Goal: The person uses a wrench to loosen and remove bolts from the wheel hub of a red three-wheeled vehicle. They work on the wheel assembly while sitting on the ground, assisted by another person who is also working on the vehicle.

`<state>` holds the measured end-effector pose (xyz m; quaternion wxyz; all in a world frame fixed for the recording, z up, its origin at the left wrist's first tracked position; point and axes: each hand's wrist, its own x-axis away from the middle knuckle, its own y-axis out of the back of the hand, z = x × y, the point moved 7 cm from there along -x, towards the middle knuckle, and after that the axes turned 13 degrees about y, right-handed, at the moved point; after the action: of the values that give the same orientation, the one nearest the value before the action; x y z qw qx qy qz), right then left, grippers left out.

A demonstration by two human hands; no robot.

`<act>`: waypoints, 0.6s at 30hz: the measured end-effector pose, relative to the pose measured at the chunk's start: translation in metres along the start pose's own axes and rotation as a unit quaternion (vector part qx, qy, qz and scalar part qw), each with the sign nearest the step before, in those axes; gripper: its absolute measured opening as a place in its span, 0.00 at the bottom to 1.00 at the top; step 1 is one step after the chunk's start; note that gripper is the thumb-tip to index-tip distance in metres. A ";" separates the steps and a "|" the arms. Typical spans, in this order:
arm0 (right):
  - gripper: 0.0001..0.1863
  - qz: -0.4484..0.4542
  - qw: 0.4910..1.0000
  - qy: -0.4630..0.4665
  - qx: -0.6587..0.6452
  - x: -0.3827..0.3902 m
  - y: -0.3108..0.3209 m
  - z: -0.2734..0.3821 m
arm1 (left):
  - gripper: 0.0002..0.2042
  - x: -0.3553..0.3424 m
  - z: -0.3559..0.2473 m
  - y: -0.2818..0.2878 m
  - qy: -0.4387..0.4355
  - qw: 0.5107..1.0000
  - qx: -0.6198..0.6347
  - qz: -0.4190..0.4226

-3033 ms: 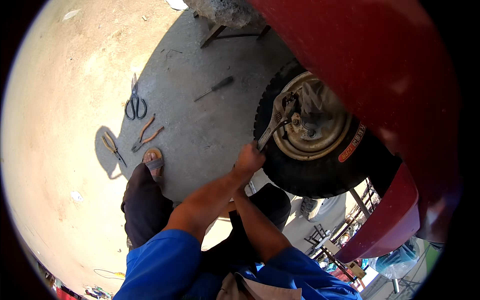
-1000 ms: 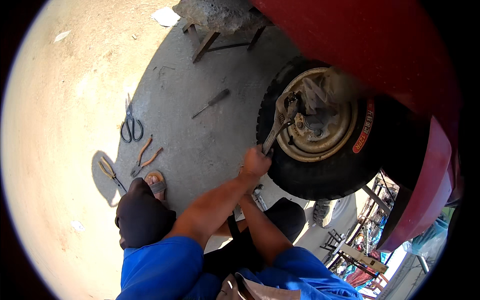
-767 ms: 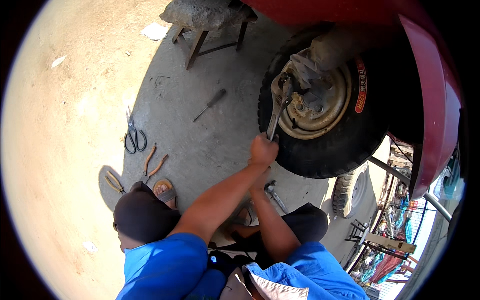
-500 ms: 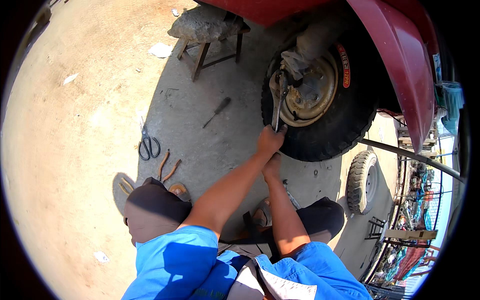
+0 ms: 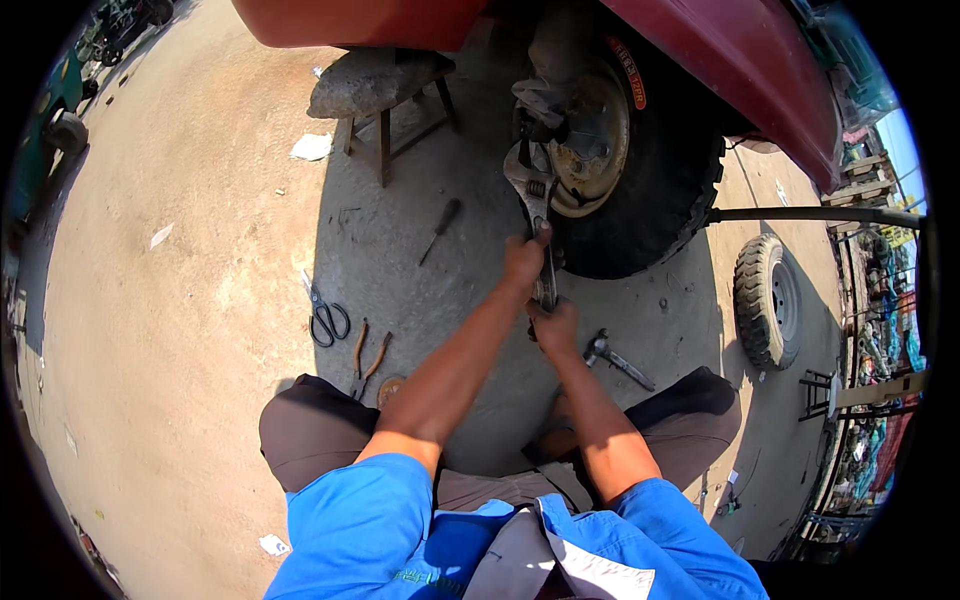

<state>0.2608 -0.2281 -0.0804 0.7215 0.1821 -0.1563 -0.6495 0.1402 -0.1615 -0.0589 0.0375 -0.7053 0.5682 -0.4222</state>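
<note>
A large adjustable wrench (image 5: pixel 537 208) is gripped in both my hands, its jaw end pointing away from me. My left hand (image 5: pixel 524 262) is closed around the handle below the jaw. Nearer to me, my right hand (image 5: pixel 556 326) is closed at the handle's lower end. The jaw lies beside the hub of a black tyre (image 5: pixel 660 185) with a dirty cream rim (image 5: pixel 612 165); whether it touches a part there I cannot tell. A pale, dusty, cloth-like shape (image 5: pixel 543 100) covers part of the hub area.
Red bodywork (image 5: pixel 735 75) overhangs the wheel. A stone slab (image 5: pixel 370 82) rests on a wooden stool. On the ground lie a screwdriver (image 5: pixel 441 230), scissors (image 5: pixel 325 318), pliers (image 5: pixel 370 362) and a hammer (image 5: pixel 618 360). A spare tyre (image 5: pixel 766 300) stands at right, near a dark bar (image 5: pixel 800 214).
The wrench has come back from the hub and turned, so its broad jaw now shows. My hands have moved apart along the handle, the right one nearer to me. The whole view has shifted.
</note>
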 end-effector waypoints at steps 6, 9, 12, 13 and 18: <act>0.14 0.033 0.991 -0.095 -0.082 0.019 0.004 0.011 | 0.12 0.013 -0.001 0.005 -0.069 0.995 -0.074 -0.007; 0.14 -0.011 0.993 0.088 0.073 0.019 0.011 0.027 | 0.11 0.007 0.000 0.020 -0.137 0.973 -0.175 -0.069; 0.15 0.005 0.993 0.088 0.073 0.018 0.009 0.026 | 0.11 0.023 -0.010 0.014 -0.190 0.932 -0.282 -0.124; 0.14 0.012 0.996 0.079 0.039 0.017 0.009 0.026 | 0.11 0.031 -0.016 0.008 -0.203 0.918 -0.313 -0.137; 0.11 0.081 0.980 0.082 -0.165 0.003 0.002 0.031 | 0.13 0.041 -0.034 0.004 -0.216 0.896 -0.339 -0.190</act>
<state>0.2483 -0.2323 -0.0517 0.8021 0.1000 -0.0016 -0.5888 0.1154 -0.1826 -0.0160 -0.1629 -0.8437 0.5100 -0.0407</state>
